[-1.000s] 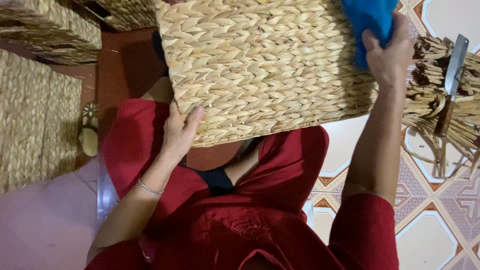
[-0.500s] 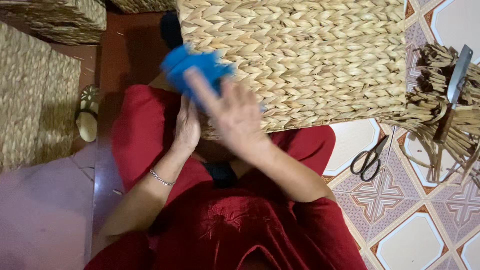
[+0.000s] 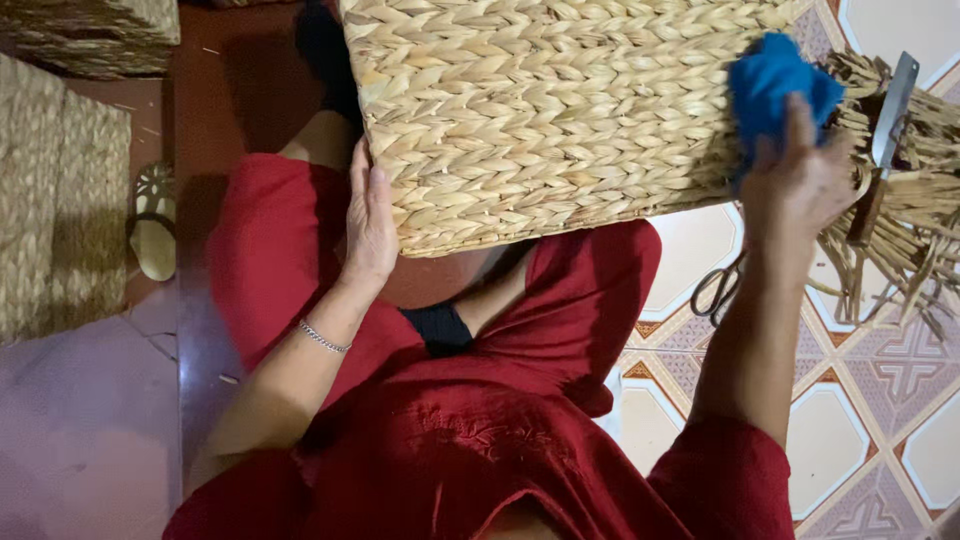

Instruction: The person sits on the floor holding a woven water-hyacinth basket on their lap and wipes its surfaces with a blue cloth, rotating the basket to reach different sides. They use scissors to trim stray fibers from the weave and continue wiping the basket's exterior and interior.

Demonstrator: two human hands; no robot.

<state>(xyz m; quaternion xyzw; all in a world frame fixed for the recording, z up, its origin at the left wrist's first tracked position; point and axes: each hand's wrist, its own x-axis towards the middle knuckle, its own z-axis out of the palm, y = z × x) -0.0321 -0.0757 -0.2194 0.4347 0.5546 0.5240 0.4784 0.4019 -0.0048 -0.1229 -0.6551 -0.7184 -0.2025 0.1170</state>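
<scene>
resting on the person's lap, the woven basket (image 3: 560, 110) has the left hand (image 3: 370, 215) flat against its left edge, fingers loosely together. the right hand (image 3: 800, 185) is clamped on a blue cloth (image 3: 775, 85) at the basket's right edge. scissors (image 3: 718, 288) lie on the tiled floor (image 3: 880, 420) below; a cleaver (image 3: 888, 125) rests on loose straw (image 3: 920, 230) beside it.

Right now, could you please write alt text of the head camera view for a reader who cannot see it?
A person in red clothes, seen from above, presses a crumpled blue cloth with the right hand against a large woven straw basket, while the left hand steadies its side. Black-handled scissors lie on the patterned tile floor, beside a bundle of dry straw.
</scene>
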